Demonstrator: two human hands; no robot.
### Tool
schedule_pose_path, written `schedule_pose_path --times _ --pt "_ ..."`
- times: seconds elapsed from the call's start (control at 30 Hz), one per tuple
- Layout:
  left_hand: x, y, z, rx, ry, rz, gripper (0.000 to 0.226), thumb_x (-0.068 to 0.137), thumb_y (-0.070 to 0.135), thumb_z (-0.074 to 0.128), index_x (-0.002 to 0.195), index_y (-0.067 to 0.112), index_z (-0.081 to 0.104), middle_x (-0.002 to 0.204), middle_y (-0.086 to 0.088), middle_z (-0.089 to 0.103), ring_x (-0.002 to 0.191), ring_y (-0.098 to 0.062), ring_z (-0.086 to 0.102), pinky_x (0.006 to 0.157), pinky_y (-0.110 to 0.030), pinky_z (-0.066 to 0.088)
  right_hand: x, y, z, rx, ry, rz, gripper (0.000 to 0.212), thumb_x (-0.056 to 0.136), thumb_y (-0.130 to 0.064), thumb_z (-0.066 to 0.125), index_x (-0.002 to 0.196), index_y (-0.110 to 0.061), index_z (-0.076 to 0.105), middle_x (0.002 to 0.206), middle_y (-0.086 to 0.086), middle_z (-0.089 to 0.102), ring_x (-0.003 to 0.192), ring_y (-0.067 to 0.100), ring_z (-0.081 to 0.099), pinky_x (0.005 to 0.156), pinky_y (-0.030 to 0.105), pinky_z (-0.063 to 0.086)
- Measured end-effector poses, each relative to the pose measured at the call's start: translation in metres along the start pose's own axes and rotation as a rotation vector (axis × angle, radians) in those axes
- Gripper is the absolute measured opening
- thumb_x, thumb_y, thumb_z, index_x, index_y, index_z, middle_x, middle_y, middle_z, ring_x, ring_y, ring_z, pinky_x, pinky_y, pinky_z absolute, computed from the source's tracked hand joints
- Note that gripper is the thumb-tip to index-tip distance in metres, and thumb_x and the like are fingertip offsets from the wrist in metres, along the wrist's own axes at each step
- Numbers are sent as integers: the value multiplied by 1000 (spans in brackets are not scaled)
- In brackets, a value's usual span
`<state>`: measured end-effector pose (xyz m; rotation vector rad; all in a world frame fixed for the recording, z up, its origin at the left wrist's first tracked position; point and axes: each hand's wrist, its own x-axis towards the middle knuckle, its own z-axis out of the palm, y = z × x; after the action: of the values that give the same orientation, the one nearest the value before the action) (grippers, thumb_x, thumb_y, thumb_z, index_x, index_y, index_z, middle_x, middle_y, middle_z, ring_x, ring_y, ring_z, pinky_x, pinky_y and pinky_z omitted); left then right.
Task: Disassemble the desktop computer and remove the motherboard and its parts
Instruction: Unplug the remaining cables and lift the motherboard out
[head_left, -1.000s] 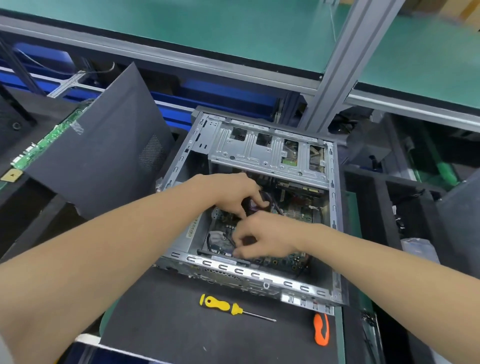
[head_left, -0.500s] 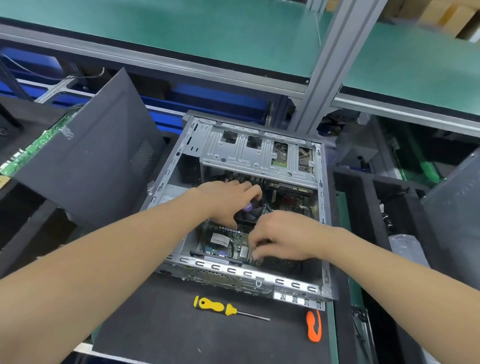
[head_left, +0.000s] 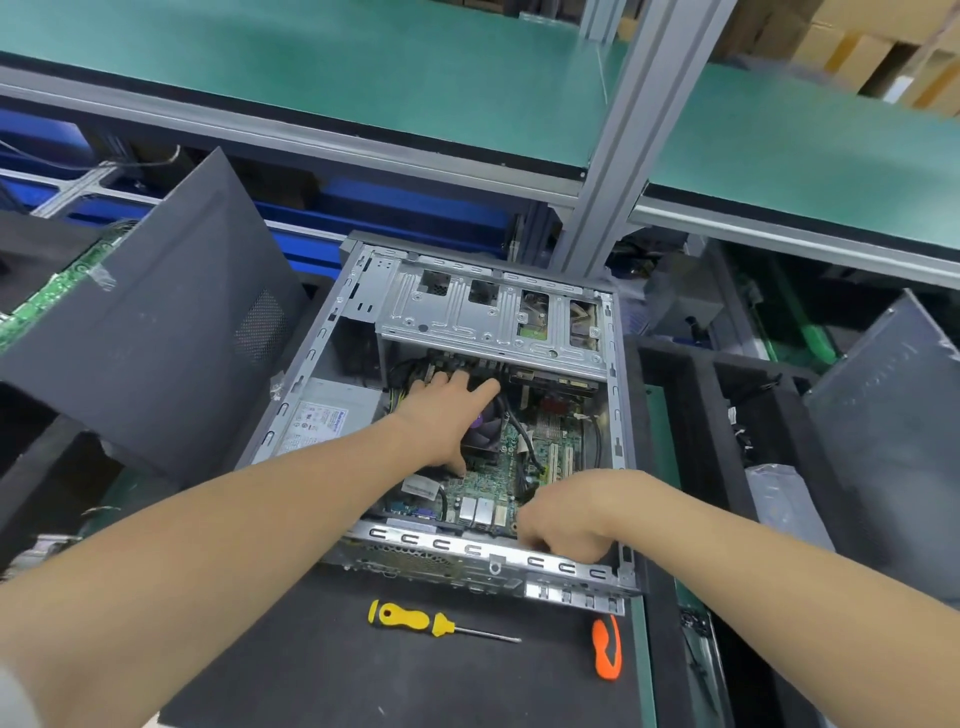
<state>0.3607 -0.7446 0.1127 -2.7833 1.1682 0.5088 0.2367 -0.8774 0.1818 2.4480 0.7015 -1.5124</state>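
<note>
I'm freeing the motherboard (head_left: 488, 483), inside the case (head_left: 405, 538) by the tabletop's (head_left: 311, 675) near edge: left hand (head_left: 441, 415) fingers released over the fan (head_left: 485, 428), right hand (head_left: 566, 519) fingers curled (on what, I cannot tell). Next: unplug cables (head_left: 514, 431), I'd judge.

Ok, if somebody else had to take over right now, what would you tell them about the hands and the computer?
Left hand: open, fingers stretched over the cooler fan inside the case, reaching under the drive cage.
Right hand: fingers curled at the case's near rim, over the motherboard corner; whether they hold anything is hidden.
Done: side panel off, leaning at the left.
Left: motherboard and fan not yet out.
Yellow screwdriver and orange-handled tool lie on the mat in front.
</note>
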Motion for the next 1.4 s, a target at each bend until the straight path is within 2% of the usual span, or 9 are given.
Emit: schedule_pose_path --times 0.27,0.47,0.53,0.63,0.77,0.93,1.07,1.27,1.4 --pt "6 -12 -28 -60 -20 33 119 55 58 96 152 23 36 126 -10 60 113 -34 60 83 -44 54 3 -7 12 -58 -31 94 32 99 12 47 128 6 58 95 13 60 80 31 54 69 40 49" --pt "9 -17 -33 -135 27 82 125 53 64 93 156 19 38 133 -7 64 116 -31 63 84 -39 55 -6 -5 8 -52 219 103 31 90 12 44 74 -11 56 68 0 47 63 25 49 58 39 45" --pt "7 -18 -33 -185 44 90 123 53 67 92 153 16 41 122 -3 68 112 -28 64 81 -36 54 -10 -2 5 -48 134 67 32 92 13 42 93 -8 67 70 -5 47 70 26 50 61 36 41" --pt "7 -19 -32 -186 15 53 93 51 70 91 113 9 56 85 5 58 82 -18 61 64 -33 51 -10 -3 6 -71 62 79 34 94 11 44 110 -7 67 78 -1 55 71 26 52 56 31 37" --pt "6 -20 -37 -211 -43 37 75 58 70 89 81 19 38 80 -2 55 69 -15 50 54 -31 39 -10 -6 5 9 188 78 35 96 7 47 112 -17 67 91 -1 59 74 19 48 61 31 41" --pt "4 -21 -42 -223 -88 58 74 77 69 76 111 12 44 87 3 47 72 -10 45 66 -34 39 -9 -11 12 -72 357 189 23 96 3 54 110 -12 64 88 6 51 77 29 56 62 37 47" --pt "3 -22 -42 -150 -115 44 84 83 66 73 134 7 42 107 -5 48 91 -24 52 78 -38 46 -20 -5 12 -205 362 229 50 94 -3 58 138 -28 56 82 1 44 90 32 65 68 39 47" --pt "-3 -20 -34 2 -65 5 97 81 70 71 149 11 35 143 -11 48 129 -35 53 103 -46 48 -16 19 -9 299 586 181 54 97 -32 67 149 -31 50 121 1 63 113 25 63 91 39 55" --pt "-20 -11 -38 239 6 -3 86 86 69 66 146 14 40 142 -5 53 124 -30 60 101 -46 48 0 17 -34 409 725 159 46 100 -23 61 145 -31 55 108 1 70 98 22 66 89 41 57"
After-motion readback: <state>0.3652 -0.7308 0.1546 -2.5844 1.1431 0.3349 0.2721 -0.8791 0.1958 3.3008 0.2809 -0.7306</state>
